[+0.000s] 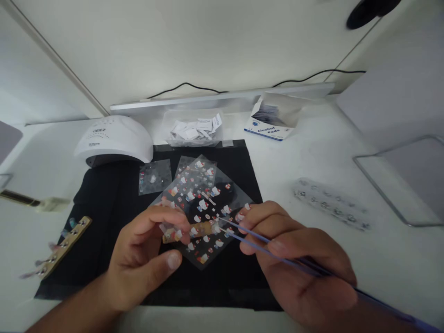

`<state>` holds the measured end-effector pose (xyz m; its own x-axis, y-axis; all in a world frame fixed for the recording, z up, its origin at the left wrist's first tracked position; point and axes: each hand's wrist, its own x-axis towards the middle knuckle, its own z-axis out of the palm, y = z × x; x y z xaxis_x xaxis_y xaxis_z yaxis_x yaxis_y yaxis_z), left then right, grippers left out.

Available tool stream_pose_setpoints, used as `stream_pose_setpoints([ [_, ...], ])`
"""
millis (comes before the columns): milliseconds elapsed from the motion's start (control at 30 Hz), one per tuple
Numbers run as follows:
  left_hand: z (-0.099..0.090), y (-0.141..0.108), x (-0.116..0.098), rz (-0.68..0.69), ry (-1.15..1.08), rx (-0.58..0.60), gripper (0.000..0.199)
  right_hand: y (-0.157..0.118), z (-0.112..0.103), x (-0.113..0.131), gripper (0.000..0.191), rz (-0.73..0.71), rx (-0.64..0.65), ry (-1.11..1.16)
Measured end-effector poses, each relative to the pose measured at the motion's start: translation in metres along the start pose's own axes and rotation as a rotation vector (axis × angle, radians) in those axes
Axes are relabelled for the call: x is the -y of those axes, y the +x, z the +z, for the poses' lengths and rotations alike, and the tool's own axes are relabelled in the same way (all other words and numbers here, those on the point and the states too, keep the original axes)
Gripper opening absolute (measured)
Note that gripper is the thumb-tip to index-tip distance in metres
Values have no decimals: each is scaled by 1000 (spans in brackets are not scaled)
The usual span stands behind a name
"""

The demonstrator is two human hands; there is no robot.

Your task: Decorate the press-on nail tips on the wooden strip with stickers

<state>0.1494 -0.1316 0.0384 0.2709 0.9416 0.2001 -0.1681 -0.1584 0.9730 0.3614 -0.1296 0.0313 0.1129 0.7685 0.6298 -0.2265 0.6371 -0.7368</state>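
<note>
A clear sticker sheet [208, 203] printed with small white-and-red cartoon figures is tilted in front of me over a black mat [239, 286]. The fingers of my left hand [145, 259] curl at its left edge, partly seen through the film, while the thumb stands apart from it. My right hand [294, 259] grips blue tweezers [263, 245], whose two tips rest at a small sticker near the sheet's middle. Curled fingers of that hand also meet the sheet's right corner. Through the film shows a light wooden strip [204, 229]; what supports it is hidden.
At the back stand a white nail lamp [116, 138], a clear tub [194, 141] of packets and an alcohol pads box [270, 125]. Smaller sheets [156, 178] lie on the mat. Left are a nail-tip stand [67, 247] and brush [34, 201]; right, a clear case [329, 203].
</note>
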Motion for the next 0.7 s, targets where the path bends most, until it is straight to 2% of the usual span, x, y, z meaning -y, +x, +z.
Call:
stream_pose_setpoints([
  [200,1,2,1,20,1,-7,26,1,0,1,38,14,-26,2],
  [300,0,2,-2,7,18,-8,26,1,-1,2,38,20,9,5],
  [467,-9,6,-10,1,161,-32,29,3,1,0,38,3,25,9],
  [600,-18,9,-15,-21,180,-15,32,3,1,-3,37,-5,10,19],
  [700,-20,10,-17,-23,195,17,36,3,-1,-4,38,13,67,51],
])
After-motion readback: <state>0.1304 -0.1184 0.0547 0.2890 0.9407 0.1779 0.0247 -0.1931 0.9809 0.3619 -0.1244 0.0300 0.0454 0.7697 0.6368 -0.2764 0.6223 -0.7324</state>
